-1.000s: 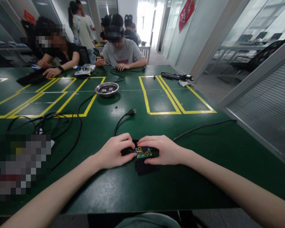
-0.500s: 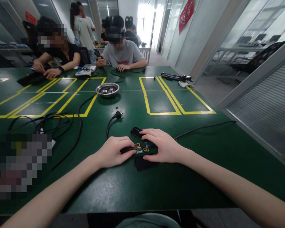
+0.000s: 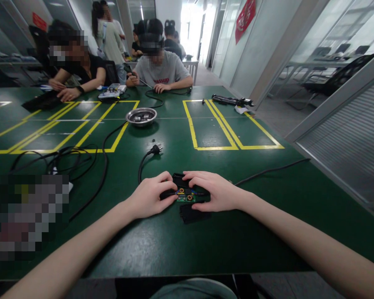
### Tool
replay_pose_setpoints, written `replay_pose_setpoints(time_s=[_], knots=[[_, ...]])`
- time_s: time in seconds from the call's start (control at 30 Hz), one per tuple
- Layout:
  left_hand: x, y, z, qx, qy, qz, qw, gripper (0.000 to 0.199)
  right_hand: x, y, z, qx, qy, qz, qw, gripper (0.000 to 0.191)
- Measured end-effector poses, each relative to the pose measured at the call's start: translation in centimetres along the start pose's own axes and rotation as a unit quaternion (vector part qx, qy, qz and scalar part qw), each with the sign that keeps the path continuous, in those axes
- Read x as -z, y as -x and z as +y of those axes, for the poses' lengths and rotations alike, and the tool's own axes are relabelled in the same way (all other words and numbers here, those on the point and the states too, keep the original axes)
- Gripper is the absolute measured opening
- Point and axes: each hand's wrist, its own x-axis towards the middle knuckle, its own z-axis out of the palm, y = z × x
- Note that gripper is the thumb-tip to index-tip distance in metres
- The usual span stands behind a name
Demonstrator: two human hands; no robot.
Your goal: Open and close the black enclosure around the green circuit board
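Two-handed pose: left fingers (image 3: 170, 202) tight on cable (image 3: 166, 194), right fingers (image 3: 202, 206) curved, apart, beside board (image 3: 183, 199).

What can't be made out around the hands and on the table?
All in the head view:
- Upper black cover: partly hidden by the right hand.
- Dark cord: its near end is lost behind the right hand.
- Left hand: its own fingers hide how firmly it grips.
- Circuit board: any markings are too small.
- Metal parts in the bowl: too small to identify.
- Lower left: pixelation hides what lies there.
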Motion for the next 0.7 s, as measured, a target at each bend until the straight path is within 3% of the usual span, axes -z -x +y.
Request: replay_pose_setpoints(time_s=[0.27,0.5,0.7], knots=[[-0.2,-0.3,-0.4,0.004,0.020,0.038,0.999,0.008,-0.2,-0.5,-0.3,-0.017,0.036,0.025,0.999,0.059],[-0.3,-0.5,-0.6,0.005,0.040,0.045,0.998,0.006,-1.2,-1.0,-0.1,-0.054,0.069,0.094,0.992,0.054],[-0.2,-0.7,-1.2,0.020,0.015,0.057,0.998,0.009,-1.2,-1.0,0.0,-0.041,0.050,0.092,0.994,0.060]])
